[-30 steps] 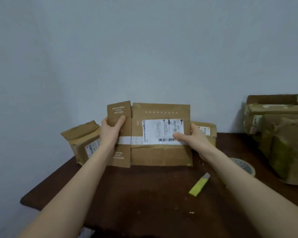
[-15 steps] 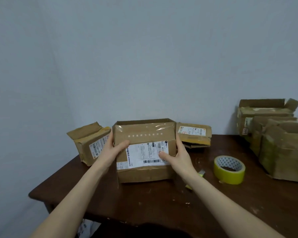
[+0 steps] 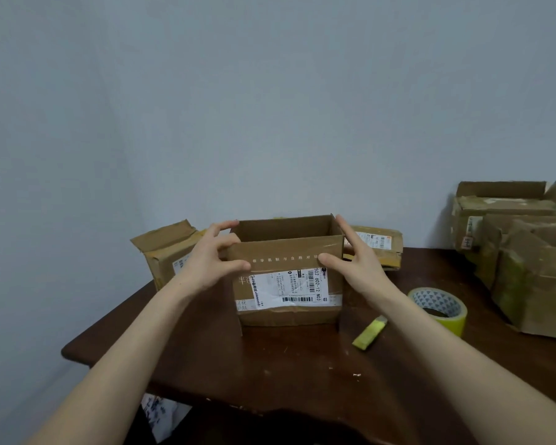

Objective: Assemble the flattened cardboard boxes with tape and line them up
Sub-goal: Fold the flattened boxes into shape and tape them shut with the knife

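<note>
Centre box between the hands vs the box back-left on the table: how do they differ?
The centre box stands square with its top open; the back-left box looks tilted, its top flaps crumpled over. The left hand and right hand touch the centre box; the back-left box sits unheld behind the left hand. Both are brown cardboard with white labels, on the table.
</note>
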### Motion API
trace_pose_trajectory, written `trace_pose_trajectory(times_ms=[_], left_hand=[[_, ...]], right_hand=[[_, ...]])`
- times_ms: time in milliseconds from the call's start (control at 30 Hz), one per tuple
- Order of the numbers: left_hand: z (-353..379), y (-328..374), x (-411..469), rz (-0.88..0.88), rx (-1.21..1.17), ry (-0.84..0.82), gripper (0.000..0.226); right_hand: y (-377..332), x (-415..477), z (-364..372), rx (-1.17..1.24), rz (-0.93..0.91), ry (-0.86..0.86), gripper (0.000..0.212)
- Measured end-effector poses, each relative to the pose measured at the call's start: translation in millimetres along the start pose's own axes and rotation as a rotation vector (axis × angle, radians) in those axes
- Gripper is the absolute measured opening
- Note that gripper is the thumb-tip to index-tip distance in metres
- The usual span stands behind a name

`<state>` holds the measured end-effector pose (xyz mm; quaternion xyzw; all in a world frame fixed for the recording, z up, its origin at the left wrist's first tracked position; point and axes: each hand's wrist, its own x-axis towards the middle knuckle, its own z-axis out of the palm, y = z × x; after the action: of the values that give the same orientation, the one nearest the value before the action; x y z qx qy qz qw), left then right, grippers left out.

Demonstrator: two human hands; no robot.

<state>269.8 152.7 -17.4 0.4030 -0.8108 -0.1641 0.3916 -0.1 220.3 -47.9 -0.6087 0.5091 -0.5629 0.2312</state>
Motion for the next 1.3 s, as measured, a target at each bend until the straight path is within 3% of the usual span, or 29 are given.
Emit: trace_pose_trajectory(times_ms=[133,333,500,567,667,733,833,900,1000,1233,1300], left_hand=[[2.1,5.8,-2.8,-0.022,-0.168,-0.022,0.018],[4.4,6.9,-1.7,-0.049,-0.225,-0.004,0.023],[10.0,-0.2,-7.7,-0.034,-0.331,-0.059,0.027],[11.8,2.5,-9.8,-0.049,-0.433,-0.054,0.024],[15.5,13.3,-8.5,-0.095,-0.618,0.021,0.036],[18.5,15.4,-4.3,-0.112,-0.549,0.089,0.035],[22.2,12.0,2.7,-0.112,-0.474,0.075,0.031],[21.1,11.9,4.1,-0.1,-0.472,0.057,0.026],[18.0,14.3,7.3,-0.059,-0.458,0.019,0.037],[19.9,6.0,22.4,-0.071,-0.428,-0.101,0.052],[19.6,1.8,25.8,-0.07,-0.425,-0.136,0.058]], right_hand=[[-4.6,-1.5,-1.6,-0.071,-0.014,-0.03,0.08],[-10.5,-0.1,-5.4,-0.137,-0.014,-0.085,0.081],[-10.2,4.0,-11.1,-0.305,-0.022,-0.111,0.094],[-11.4,2.7,-10.8,-0.261,0.005,-0.139,0.093],[-21.7,3.2,-15.1,0.032,0.161,-0.154,0.076],[-27.4,9.7,-21.4,0.13,0.252,-0.102,0.067],[-28.2,22.1,-30.1,0.05,0.29,-0.025,0.041],[-25.2,31.0,-34.8,0.079,0.368,-0.004,0.041],[-25.4,47.9,-39.7,0.145,0.471,0.029,0.048],[-31.2,96.0,-37.7,-0.165,0.539,0.015,0.023],[-31.1,106.7,-37.8,-0.226,0.546,0.018,0.032]])
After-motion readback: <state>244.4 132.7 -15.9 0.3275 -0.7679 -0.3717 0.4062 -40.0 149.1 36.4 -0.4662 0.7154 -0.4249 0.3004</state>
